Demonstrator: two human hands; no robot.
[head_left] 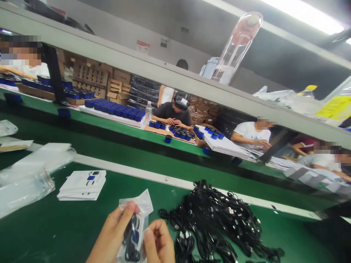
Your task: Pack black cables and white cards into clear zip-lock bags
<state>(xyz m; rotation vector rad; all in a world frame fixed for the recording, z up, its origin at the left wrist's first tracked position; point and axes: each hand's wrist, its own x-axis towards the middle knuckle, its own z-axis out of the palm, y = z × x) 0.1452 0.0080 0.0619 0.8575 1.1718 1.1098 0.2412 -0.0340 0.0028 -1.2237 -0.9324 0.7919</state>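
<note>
Between my two hands is a clear plastic bag [146, 204] with a coiled black cable [132, 252] and a white printed card inside. My left hand [115, 228] pinches the bag's upper left edge, thumb on top. On the bag's right edge, my right hand [160, 241] has its fingers curled in and its thumb pressed against the plastic. A big tangled heap of black cables [216, 219] lies just right of my right hand. To the left of my hands rests a stack of white printed cards [82, 186].
Clear plastic bags [30, 175] pile up at the left of the green table [90, 226]. A white strip [131, 174] crosses behind. Beyond it, people sit near rows of blue-and-black round items [115, 109]. Overhead runs a shelf beam [153, 67] with a clear bottle [237, 47].
</note>
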